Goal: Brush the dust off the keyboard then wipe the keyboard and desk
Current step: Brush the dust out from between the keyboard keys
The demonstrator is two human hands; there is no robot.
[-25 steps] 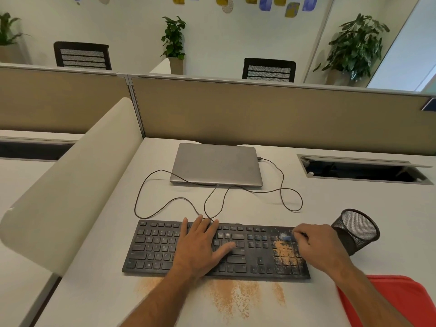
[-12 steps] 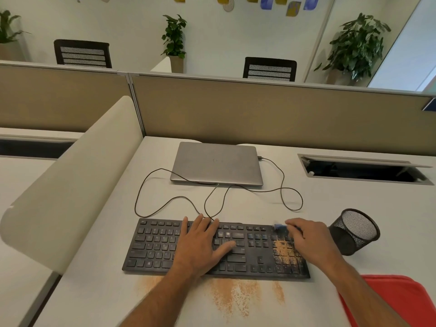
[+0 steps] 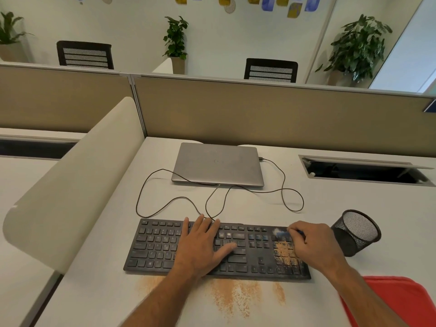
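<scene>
A black keyboard [image 3: 160,246] lies across the white desk [image 3: 330,232]. My left hand [image 3: 203,246] rests flat on its middle keys, fingers straight. My right hand [image 3: 313,246] grips a small blue brush [image 3: 282,235], mostly hidden under the fingers, with its bristles on the top of the number pad. Orange-brown dust [image 3: 284,252] covers the number pad. More of the same dust [image 3: 233,298] is strewn over the desk just in front of the keyboard.
A shut grey laptop [image 3: 218,164] sits behind the keyboard with a looping black cable [image 3: 290,199]. A black mesh pen cup [image 3: 356,232] lies tipped at the right. A red cloth [image 3: 389,300] is at the near right. A cable hatch [image 3: 363,172] is open at the far right.
My right hand has carried the brush from the number pad's upper middle up to its top left corner. My left hand has stayed flat on the keys.
</scene>
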